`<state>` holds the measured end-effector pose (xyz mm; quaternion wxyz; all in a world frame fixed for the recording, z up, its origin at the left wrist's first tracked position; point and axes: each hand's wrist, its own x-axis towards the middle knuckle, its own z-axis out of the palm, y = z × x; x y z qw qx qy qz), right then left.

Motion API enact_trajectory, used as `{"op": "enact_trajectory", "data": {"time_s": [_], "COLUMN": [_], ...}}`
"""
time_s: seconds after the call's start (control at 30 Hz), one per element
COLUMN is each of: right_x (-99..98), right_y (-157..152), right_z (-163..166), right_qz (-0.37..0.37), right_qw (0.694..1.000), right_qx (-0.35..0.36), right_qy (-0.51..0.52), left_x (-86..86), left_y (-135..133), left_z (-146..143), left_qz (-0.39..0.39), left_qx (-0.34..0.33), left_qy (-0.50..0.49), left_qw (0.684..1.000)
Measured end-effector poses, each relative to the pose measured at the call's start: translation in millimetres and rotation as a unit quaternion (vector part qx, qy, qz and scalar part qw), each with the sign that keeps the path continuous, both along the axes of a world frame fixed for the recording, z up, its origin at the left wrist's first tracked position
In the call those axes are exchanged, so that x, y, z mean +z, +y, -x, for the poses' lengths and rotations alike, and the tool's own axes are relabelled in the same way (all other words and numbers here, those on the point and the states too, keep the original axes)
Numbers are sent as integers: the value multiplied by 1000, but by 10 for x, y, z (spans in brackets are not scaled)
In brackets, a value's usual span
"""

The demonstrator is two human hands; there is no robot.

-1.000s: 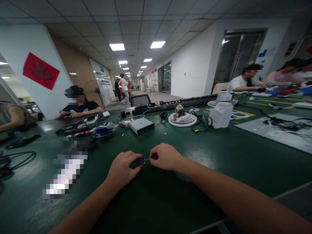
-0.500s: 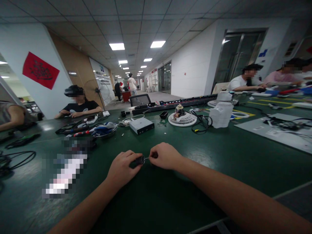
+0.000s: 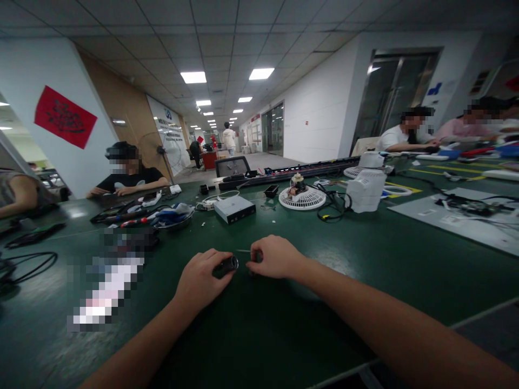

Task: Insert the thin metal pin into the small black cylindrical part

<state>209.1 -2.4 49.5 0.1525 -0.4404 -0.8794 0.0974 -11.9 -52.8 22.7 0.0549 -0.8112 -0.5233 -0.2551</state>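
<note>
My left hand [image 3: 203, 278] is closed around a short black cylinder [image 3: 227, 265], with thumb and fingers gripping its sides. The cylinder's round open end has a shiny rim and faces right. To its right, my right hand [image 3: 278, 258] pinches a thin metal rod-like tool [image 3: 243, 250]. Its slim tip points left, slightly above the cylinder and apart from its open end. Fingers cover the rest of the tool, so its kind is unclear. Both hands are just over the green table [image 3: 259, 324].
Beyond my hands lie a grey disc drive [image 3: 234, 208], a white fan grille with a motor [image 3: 302, 198], and a white plastic housing [image 3: 366, 190]. A blue cloth bundle [image 3: 172, 216] and tools sit to the left. A grey board [image 3: 466, 216] with electronics lies right. Several people sit around the table.
The metal tool has come away from the cylinder's open end, and its tip now sits higher. My left hand still grips the cylinder, which has turned slightly.
</note>
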Motion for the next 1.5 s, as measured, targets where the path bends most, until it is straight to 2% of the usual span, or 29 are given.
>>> {"op": "enact_trajectory", "data": {"time_s": [0.17,0.27,0.43,0.53,0.63,0.7,0.9,1.1,1.27,1.4,1.5], "right_x": [-40,-83,-112,-127,-132,-127,-118,-91,-94,-118,-156], "right_y": [50,62,62,57,48,43,46,-8,-23,-15,-7], "right_z": [-19,-5,12,39,81,98,82,86,94,87,91], "right_qz": [81,103,114,171,231,221,101,110,28,44,114], "right_qw": [996,993,985,960,916,905,939,948,965,967,952], "right_qx": [31,54,62,79,110,126,151,135,118,85,102], "right_qy": [-7,5,114,207,309,341,292,268,234,237,266], "left_x": [4,21,39,34,37,43,41,22,45,53,42], "left_y": [14,9,-9,-12,-22,-35,-65,-68,-82,-79,-69], "left_z": [26,23,-9,-22,-35,-48,-69,-51,-59,-53,-38], "left_qz": [12,24,24,13,5,-3,-25,-28,-37,-53,-50], "left_qx": [25,35,31,19,-2,-17,-38,-41,-63,-78,-93], "left_qy": [-23,-25,-19,-23,-19,-17,-27,-22,-14,-17,-14], "left_qw": [999,999,999,999,1000,1000,999,999,997,995,994]}}
